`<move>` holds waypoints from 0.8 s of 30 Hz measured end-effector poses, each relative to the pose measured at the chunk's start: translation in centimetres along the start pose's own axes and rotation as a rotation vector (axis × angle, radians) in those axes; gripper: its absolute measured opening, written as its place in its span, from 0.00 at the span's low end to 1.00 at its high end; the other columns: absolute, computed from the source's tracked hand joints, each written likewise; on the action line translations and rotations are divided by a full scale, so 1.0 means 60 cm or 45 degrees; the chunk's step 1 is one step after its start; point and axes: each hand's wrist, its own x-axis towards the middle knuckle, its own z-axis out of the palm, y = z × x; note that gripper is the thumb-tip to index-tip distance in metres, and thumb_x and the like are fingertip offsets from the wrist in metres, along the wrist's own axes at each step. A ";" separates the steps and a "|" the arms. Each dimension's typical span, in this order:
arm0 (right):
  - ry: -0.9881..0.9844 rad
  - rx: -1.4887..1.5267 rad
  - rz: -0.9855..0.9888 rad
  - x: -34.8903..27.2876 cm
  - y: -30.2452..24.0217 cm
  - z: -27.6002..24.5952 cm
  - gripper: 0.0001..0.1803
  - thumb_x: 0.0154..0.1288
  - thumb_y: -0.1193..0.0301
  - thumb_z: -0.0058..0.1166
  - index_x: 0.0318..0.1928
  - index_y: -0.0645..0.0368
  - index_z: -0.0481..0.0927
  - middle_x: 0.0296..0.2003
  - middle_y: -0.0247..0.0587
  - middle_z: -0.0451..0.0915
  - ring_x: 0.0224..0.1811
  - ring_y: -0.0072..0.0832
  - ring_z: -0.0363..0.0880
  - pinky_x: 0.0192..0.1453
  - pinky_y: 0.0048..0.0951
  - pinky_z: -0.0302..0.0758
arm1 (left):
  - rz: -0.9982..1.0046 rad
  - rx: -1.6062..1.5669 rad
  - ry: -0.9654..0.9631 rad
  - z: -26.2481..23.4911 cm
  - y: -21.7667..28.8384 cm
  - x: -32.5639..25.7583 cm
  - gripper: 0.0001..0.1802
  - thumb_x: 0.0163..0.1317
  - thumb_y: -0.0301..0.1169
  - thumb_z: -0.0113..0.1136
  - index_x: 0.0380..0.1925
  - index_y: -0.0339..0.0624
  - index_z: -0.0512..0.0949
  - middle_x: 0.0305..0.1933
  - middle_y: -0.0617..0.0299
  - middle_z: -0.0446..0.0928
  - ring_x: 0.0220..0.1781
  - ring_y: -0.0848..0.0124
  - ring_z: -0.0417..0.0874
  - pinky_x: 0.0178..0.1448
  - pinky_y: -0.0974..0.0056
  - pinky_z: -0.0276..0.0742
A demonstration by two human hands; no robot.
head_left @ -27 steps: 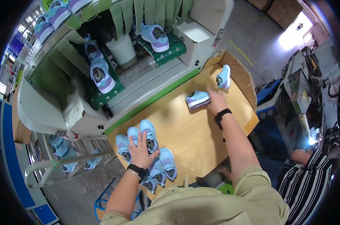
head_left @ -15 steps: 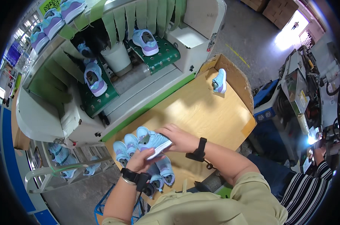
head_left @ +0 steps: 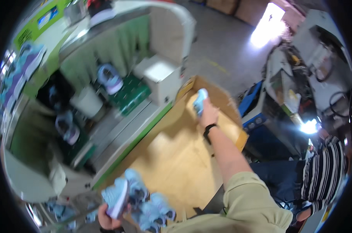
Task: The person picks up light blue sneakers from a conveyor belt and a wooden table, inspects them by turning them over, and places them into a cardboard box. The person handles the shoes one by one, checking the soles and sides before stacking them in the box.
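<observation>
My left hand (head_left: 109, 219), at the lower left, grips a light-blue sneaker (head_left: 116, 196) with a white and lilac sole, tilted up on its side. Right beside it, several similar blue sneakers (head_left: 157, 209) stand clustered on the wooden tabletop (head_left: 176, 155). My right arm reaches across to the far end of the table. There my right hand (head_left: 209, 113) is closed on a single light-blue sneaker (head_left: 200, 101); the hand hides part of that shoe. Motion blur softens the fingers.
A cardboard edge (head_left: 218, 93) walls the table's far end. At left, a white and green machine (head_left: 164, 73) carries sneakers (head_left: 109, 79) on green perforated belts (head_left: 131, 93) under hanging strips. More sneakers line its top. At right, a person in a striped top (head_left: 323, 174) sits near other machinery.
My right hand has left the sneaker both hands held and gone to the lone sneaker at the far end. My left hand has moved down-left, keeping its sneaker. The whole view has shifted.
</observation>
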 end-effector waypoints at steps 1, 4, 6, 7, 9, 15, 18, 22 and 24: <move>-0.205 0.054 0.239 0.019 0.002 -0.004 0.51 0.51 0.62 0.73 0.73 0.49 0.59 0.65 0.47 0.71 0.63 0.47 0.75 0.70 0.51 0.70 | 0.185 -0.003 0.154 -0.014 0.009 0.003 0.42 0.63 0.40 0.57 0.75 0.40 0.55 0.73 0.42 0.66 0.68 0.41 0.73 0.65 0.38 0.76; -0.005 -0.012 0.266 0.025 0.058 0.027 0.48 0.45 0.56 0.78 0.64 0.56 0.65 0.51 0.52 0.80 0.53 0.52 0.80 0.58 0.48 0.78 | 0.569 0.384 0.178 0.056 0.083 0.021 0.41 0.62 0.24 0.56 0.76 0.40 0.54 0.72 0.45 0.67 0.69 0.50 0.74 0.72 0.49 0.71; -0.064 0.130 0.306 0.028 0.085 0.033 0.46 0.47 0.54 0.77 0.62 0.59 0.66 0.51 0.58 0.80 0.53 0.54 0.80 0.58 0.50 0.77 | 0.848 0.613 0.263 0.116 0.117 0.049 0.40 0.58 0.25 0.61 0.71 0.38 0.58 0.71 0.46 0.67 0.70 0.54 0.72 0.73 0.53 0.67; -0.069 0.240 0.288 0.024 0.077 0.032 0.46 0.48 0.54 0.76 0.62 0.61 0.65 0.52 0.61 0.79 0.53 0.55 0.80 0.58 0.49 0.77 | 1.116 1.089 0.334 0.138 0.137 0.055 0.38 0.58 0.25 0.62 0.69 0.38 0.60 0.71 0.46 0.67 0.70 0.56 0.72 0.73 0.55 0.67; -0.062 0.620 0.238 -0.015 0.050 0.066 0.46 0.52 0.53 0.74 0.63 0.65 0.63 0.52 0.63 0.78 0.53 0.52 0.80 0.58 0.46 0.76 | 1.485 1.636 0.401 0.167 0.166 0.074 0.36 0.58 0.27 0.65 0.66 0.37 0.63 0.69 0.48 0.67 0.67 0.61 0.72 0.71 0.57 0.67; -0.769 1.005 -0.028 -0.350 -0.083 -0.050 0.34 0.69 0.52 0.60 0.57 0.69 0.67 0.57 0.67 0.74 0.56 0.52 0.79 0.58 0.39 0.76 | 1.634 1.687 0.475 0.134 0.155 0.205 0.35 0.57 0.31 0.69 0.62 0.37 0.63 0.60 0.50 0.71 0.61 0.61 0.75 0.67 0.59 0.70; -0.315 0.635 -0.611 -0.480 -0.130 -0.120 0.32 0.67 0.61 0.60 0.64 0.68 0.67 0.72 0.69 0.57 0.73 0.60 0.57 0.74 0.54 0.55 | 1.653 1.853 0.594 0.102 0.139 0.240 0.40 0.57 0.36 0.72 0.63 0.41 0.57 0.59 0.48 0.70 0.59 0.59 0.75 0.66 0.58 0.70; -0.890 0.906 -0.878 -0.587 -0.174 -0.197 0.40 0.62 0.61 0.65 0.69 0.65 0.62 0.70 0.64 0.59 0.70 0.60 0.60 0.74 0.51 0.60 | 1.348 1.581 0.460 0.125 0.151 0.227 0.48 0.55 0.39 0.75 0.66 0.38 0.53 0.63 0.44 0.67 0.63 0.58 0.73 0.68 0.58 0.69; -1.061 0.868 -0.897 -0.617 -0.183 -0.202 0.41 0.59 0.62 0.67 0.68 0.63 0.63 0.67 0.62 0.62 0.69 0.57 0.62 0.73 0.49 0.63 | 1.277 1.618 0.431 0.126 0.164 0.222 0.50 0.53 0.39 0.76 0.67 0.36 0.53 0.65 0.40 0.64 0.65 0.54 0.72 0.70 0.56 0.68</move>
